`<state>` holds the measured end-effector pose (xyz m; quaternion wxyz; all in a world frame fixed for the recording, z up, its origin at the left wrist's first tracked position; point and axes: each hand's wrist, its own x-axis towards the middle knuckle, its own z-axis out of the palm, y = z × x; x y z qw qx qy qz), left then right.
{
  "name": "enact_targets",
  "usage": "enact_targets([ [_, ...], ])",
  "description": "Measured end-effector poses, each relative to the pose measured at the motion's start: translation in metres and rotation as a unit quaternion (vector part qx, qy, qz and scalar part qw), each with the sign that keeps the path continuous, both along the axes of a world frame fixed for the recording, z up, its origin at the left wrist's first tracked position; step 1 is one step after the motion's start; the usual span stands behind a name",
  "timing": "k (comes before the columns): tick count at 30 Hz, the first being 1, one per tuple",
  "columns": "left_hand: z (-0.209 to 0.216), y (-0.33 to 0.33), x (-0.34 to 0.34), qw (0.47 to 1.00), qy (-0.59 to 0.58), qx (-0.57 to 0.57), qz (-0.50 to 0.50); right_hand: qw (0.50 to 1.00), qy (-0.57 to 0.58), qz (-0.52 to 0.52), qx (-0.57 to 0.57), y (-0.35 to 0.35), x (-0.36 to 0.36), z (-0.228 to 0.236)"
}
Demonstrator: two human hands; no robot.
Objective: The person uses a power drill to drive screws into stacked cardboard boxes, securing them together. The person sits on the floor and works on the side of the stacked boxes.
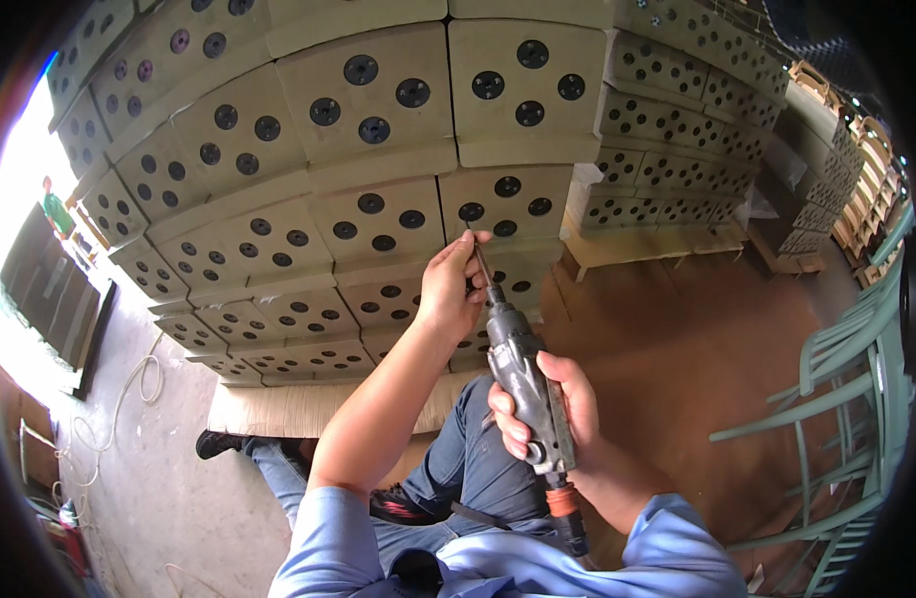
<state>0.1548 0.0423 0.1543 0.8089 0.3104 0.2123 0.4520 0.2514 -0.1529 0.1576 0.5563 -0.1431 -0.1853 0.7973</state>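
My right hand (567, 409) grips the body of a dark air screwdriver (523, 369), which has an orange collar and a hose fitting at its rear end. Its long thin bit (483, 264) points up and away from me. The fingers of my left hand (456, 279) are closed around the bit near its tip; whether a screw is also between them is too small to tell. That tip is just below a black round disc (471, 211) on the face of a beige box-shaped block (508, 204). Similar discs sit in groups on the neighbouring blocks.
Beige blocks (378, 110) are stacked high in front of me, with more stacks (667, 130) on a wooden pallet (637, 249) at the right. Green chair frames (856, 389) crowd the right edge. A pale hose (109, 424) lies on the left floor; a person (55, 211) stands far left.
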Motion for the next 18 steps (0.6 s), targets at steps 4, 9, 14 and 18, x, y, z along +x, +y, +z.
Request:
enact_targets([
  [4, 0.002, 0.006, 0.004, 1.000, 0.016, -0.001, 0.008, 0.999, 0.015, -0.028, 0.008, 0.008, -0.009, 0.003],
  [9, 0.010, 0.007, 0.004, 0.999, 0.022, 0.026, 0.010, 0.999, 0.030, -0.036, 0.008, 0.012, -0.015, 0.007],
  [14, 0.003, 0.021, 0.011, 0.997, 0.065, 0.022, 0.043, 0.998, 0.047, -0.051, -0.006, 0.027, -0.025, 0.007],
  [18, -0.001, 0.022, 0.009, 0.998, 0.046, 0.042, 0.030, 0.998, 0.044, -0.051, -0.004, 0.028, -0.027, 0.008],
])
